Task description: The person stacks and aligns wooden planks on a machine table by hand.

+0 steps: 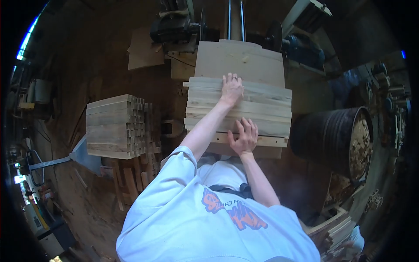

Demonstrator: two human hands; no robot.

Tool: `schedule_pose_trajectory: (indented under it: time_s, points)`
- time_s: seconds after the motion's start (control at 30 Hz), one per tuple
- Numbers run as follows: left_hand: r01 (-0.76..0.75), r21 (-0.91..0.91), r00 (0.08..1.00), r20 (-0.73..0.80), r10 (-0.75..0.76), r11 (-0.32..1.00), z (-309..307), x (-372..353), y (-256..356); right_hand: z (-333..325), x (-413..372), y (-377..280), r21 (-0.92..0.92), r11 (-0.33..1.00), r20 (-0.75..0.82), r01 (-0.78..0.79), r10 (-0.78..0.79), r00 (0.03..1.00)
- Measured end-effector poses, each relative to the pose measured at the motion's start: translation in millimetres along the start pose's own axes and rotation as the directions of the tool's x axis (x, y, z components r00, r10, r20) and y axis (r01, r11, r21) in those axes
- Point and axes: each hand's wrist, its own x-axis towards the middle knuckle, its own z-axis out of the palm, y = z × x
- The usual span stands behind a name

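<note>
Step, by the look of it: evening up boards [262, 109] laid across near edge of plywood table [244, 59]. Left hand [231, 89] flat at boards' far edge, fingers slightly spread. Right hand [245, 137] flat at near edge, fingers spread. Next move likely needs even pressure, edges kept flush.

Left hand [231, 89], right hand [245, 137], flat on boards [270, 109], seemingly stacked

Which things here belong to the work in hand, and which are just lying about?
In hand: left hand and right hand flat on the row of slats; board under them.
Lying about: stack of slats, barrel of offcuts, shovel.
</note>
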Motion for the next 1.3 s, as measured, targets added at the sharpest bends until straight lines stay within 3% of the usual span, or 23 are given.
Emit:
schedule_pose_trajectory:
  time_s: [0.03, 0.27, 0.37, 0.7, 1.3]
  points:
    - [0.059, -0.084, 0.993, 0.106, -0.05, 0.995, 2, 6, -3, 5, 9, 2, -0.016, 1.0, 0.009, -0.011, 0.011, 1.0]
    - [0.072, -0.095, 0.997, -0.002, -0.073, 0.993, 34, 77, -25, 44, 92, 26, -0.029, 0.999, 0.009, -0.034, 0.035, 0.999]
    - [0.077, -0.063, 0.988, -0.131, -0.085, 0.995, 59, 127, -45, 67, 147, 40, -0.029, 0.999, -0.008, -0.026, 0.026, 1.0]
    - [0.163, -0.014, 0.985, -0.055, -0.164, 0.986, 116, 330, -109, 151, 329, 95, -0.082, 0.994, -0.102, 0.071, -0.079, 0.992]
    - [0.156, 0.073, 0.987, 0.03, -0.159, 0.985, 153, 429, -144, 198, 422, 126, -0.121, 0.987, -0.177, 0.107, -0.127, 0.976]
